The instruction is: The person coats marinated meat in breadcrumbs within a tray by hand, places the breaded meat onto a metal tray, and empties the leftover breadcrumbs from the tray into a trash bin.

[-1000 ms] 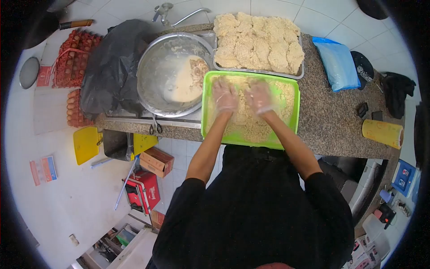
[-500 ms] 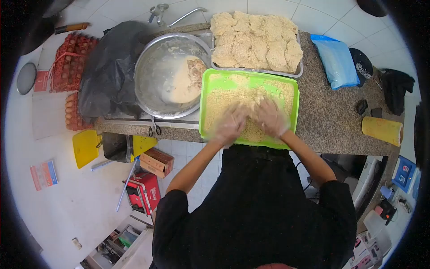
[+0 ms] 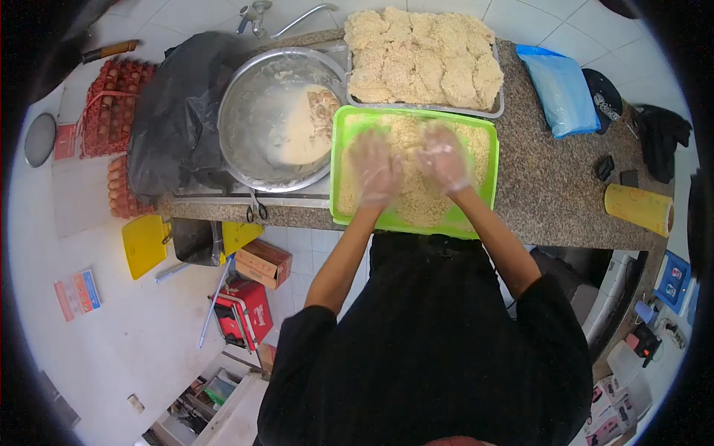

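Green tray [image 3: 335,171]: crumbs [image 3: 428,207] under hands [image 3: 375,169]. Bowl [image 3: 249,123]: batter [image 3: 297,145].

A: Tray [image 3: 336,171] col?
B: Bright green. Crumbs [image 3: 420,202] in it pale yellow-tan; gloves [image 3: 377,169] see-thru, whitish.
A: Bowl [image 3: 249,123]?
B: Silver-grey, batter [image 3: 296,140] cream. Coated pcs [image 3: 424,59] pale beige, mottled.
A: Counter [image 3: 547,201] pattern?
B: Speckled, brown/grey. Wall tiles [image 3: 513,26] white w/ grey grid lines.
A: Others?
B: Plastic bag [image 3: 182,123] blk, pkg [image 3: 561,91] lt blue w/ darker blue edge, roll [image 3: 634,209] yellow, cap [image 3: 602,97] blk w/ white lettering, cooler [image 3: 255,308] red, shirt [image 3: 424,342] solid blk.
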`<act>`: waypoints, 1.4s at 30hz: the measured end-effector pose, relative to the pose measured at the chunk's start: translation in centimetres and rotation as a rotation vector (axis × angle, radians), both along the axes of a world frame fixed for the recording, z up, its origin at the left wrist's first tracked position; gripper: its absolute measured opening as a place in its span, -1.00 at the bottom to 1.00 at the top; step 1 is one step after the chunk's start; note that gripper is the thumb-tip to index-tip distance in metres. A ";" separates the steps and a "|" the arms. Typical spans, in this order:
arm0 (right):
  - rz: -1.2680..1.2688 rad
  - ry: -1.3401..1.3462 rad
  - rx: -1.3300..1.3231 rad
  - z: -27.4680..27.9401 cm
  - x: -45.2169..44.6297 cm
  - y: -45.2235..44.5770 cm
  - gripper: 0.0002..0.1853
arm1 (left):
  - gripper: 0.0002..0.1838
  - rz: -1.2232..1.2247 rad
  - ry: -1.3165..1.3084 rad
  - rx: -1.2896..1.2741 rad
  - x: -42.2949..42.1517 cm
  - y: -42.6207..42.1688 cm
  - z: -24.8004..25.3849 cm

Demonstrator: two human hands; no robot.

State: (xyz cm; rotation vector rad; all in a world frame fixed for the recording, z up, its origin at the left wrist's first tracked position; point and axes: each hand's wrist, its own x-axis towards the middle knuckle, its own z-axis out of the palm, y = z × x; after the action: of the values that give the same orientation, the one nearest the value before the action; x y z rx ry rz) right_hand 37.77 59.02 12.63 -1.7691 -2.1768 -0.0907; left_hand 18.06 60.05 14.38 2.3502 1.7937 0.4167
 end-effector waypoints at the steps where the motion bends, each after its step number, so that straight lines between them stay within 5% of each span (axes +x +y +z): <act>1: -0.042 0.022 -0.086 0.3 1.7 -1.7 -0.53 | -0.26 0.059 0.049 -0.038 -1.4 -1.3 2.2; 4: -0.207 0.128 -0.752 7.0 3.1 -5.1 -0.45 | -0.24 0.217 0.153 -0.296 -2.7 -4.9 2.3; 7: -0.158 0.184 -1.005 4.5 2.2 -8.3 -0.34 | -0.25 0.254 0.131 -0.510 -2.3 -7.7 2.2; 10: -0.016 0.385 -1.084 2.2 -0.4 -8.8 -0.25 | -0.26 0.236 -0.100 -0.680 -0.5 -8.1 3.4; 13: -0.221 0.545 -0.970 1.4 -2.8 -9.1 -0.29 | -0.26 0.302 -0.243 -0.806 1.1 -8.2 2.1; 17: -0.400 1.341 -1.095 -2.7 -2.2 -9.3 -0.35 | -0.27 0.205 -0.259 -0.720 0.0 -8.9 -8.0; 19: -0.516 1.846 -1.147 -5.5 -0.3 -8.9 -0.40 | -0.33 0.513 -0.695 -0.872 2.1 -7.3 -1.2; 20: -0.524 1.864 -1.082 -4.1 0.4 -8.1 -0.42 | -0.36 0.666 -0.917 -0.937 3.2 -6.5 2.3; 22: -0.545 1.899 -0.951 0.6 1.9 -6.1 -0.46 | -0.45 0.512 -1.081 -0.747 3.6 -5.4 4.7; 24: -0.151 0.786 -0.567 -2.0 5.3 -4.5 -0.52 | -0.51 0.431 -1.126 -0.608 3.6 -3.9 7.3; 26: -0.031 0.281 -0.459 -0.3 6.2 -3.2 -0.55 | -0.56 0.432 -1.066 -0.520 3.7 -2.3 9.7; 28: -0.162 0.371 -0.672 8.2 4.8 -0.5 -0.54 | -0.56 0.211 -0.557 -0.150 2.8 -2.0 5.7; 29: -0.082 0.288 -0.526 6.5 3.6 -0.2 -0.53 | -0.56 0.106 -0.298 0.028 2.3 -2.1 3.4; 31: 0.059 0.124 -0.236 1.2 0.8 0.0 -0.52 | -0.56 0.218 -0.499 0.014 2.3 -2.2 -0.2; 33: 0.123 -0.024 -0.105 3.5 -3.4 -1.2 -0.46 | -0.56 0.254 -0.700 0.027 3.1 -1.4 -0.2; 36: 0.459 -0.117 -0.214 1.1 -5.3 -3.2 -0.45 | -0.54 0.196 -0.887 0.020 3.1 -0.4 3.2; 38: 0.401 -0.063 -0.186 0.9 -4.1 -1.8 -0.39 | -0.51 0.143 -0.903 -0.062 3.2 -0.2 3.7; 42: 0.161 0.105 -0.198 0.4 -1.4 1.5 -0.43 | -0.39 -0.013 -0.316 -0.096 3.6 -0.4 -1.1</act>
State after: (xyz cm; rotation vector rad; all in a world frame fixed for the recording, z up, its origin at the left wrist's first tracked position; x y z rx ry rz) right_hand 36.40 60.53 13.03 -1.6478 -2.3086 0.2583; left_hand 21.68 59.65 13.25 2.0925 1.6139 0.6443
